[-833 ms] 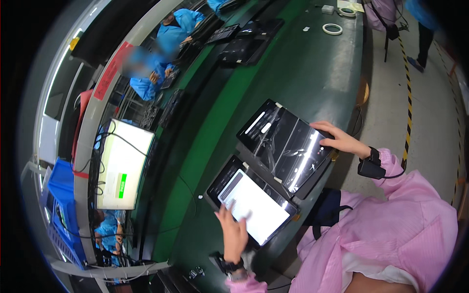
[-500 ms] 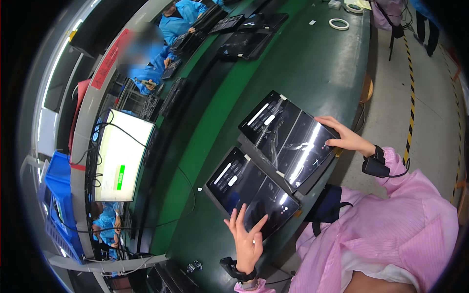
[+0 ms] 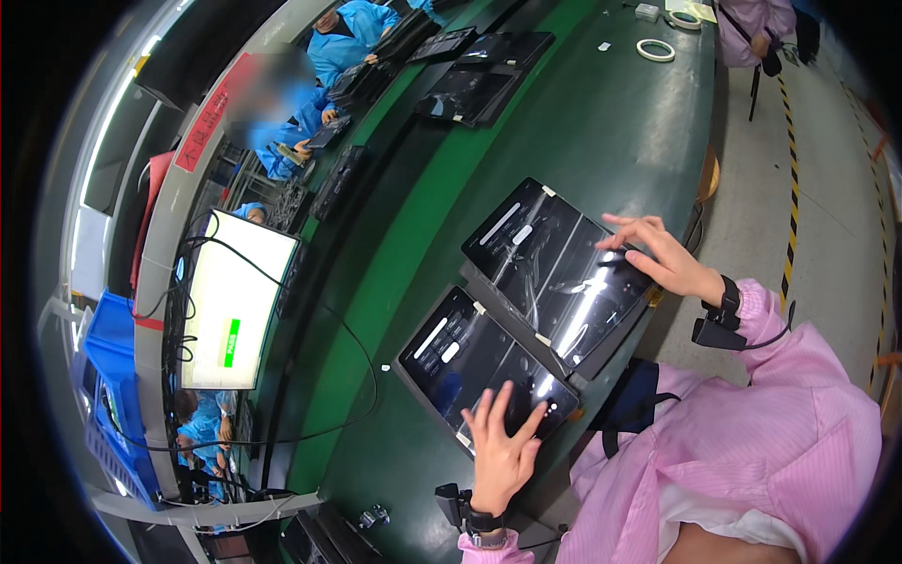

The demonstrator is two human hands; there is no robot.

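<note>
Two flat black touch-screen devices, each with a seam across its middle, lie side by side on the green table. My left hand [image 3: 503,446] is open, fingers spread over the lower panel of the nearer touch-screen device [image 3: 451,352]. Whether its fingertips touch the glass I cannot tell. The farther touch-screen device [image 3: 512,235] has clear film wrinkled along its seam and pale tabs at the seam's ends. Over its right panel is my right hand [image 3: 662,256], open with fingers stretched out; they hold nothing. Both screens are lit with white bars and small icons.
A lit monitor [image 3: 240,301] stands at the left, with a black cable [image 3: 371,376] looping onto the green table [image 3: 601,122]. More black devices [image 3: 474,89] lie across the table, near co-workers in blue. A tape roll [image 3: 655,50] sits at the far right. A blue bin [image 3: 122,395] is far left.
My left hand has moved right and further over the nearer device. My right hand has come off the farther device's edge and now reaches over its panel.
</note>
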